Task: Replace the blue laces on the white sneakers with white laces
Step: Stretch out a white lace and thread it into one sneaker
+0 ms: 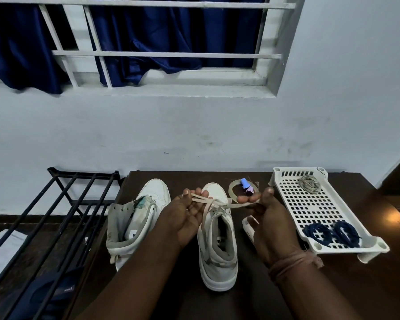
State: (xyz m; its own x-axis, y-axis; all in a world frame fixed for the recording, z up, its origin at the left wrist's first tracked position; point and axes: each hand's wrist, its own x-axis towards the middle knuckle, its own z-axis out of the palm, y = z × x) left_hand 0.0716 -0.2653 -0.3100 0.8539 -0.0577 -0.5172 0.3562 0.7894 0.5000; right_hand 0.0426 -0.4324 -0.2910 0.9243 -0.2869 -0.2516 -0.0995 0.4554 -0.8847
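Two white sneakers stand on a dark table (pixel 240 296). The left sneaker (pixel 136 218) has no lace in it. The right sneaker (pixel 218 248) carries a white lace (pixel 214 203) crossed above its tongue. My left hand (pixel 187 215) holds one end of that lace across its fingers, palm up. My right hand (pixel 267 215) pinches the other end, pulled out to the right. Two coiled blue laces (pixel 330 233) lie in a white perforated tray (pixel 293 204). A coiled white lace (pixel 310 182) lies at the tray's far end.
A roll of clear tape (pixel 232 189) and a small blue and pink bottle (pixel 247 187) sit behind the right sneaker. A black metal rack (pixel 62 204) stands left of the table. A wall and barred window with blue curtains rise behind.
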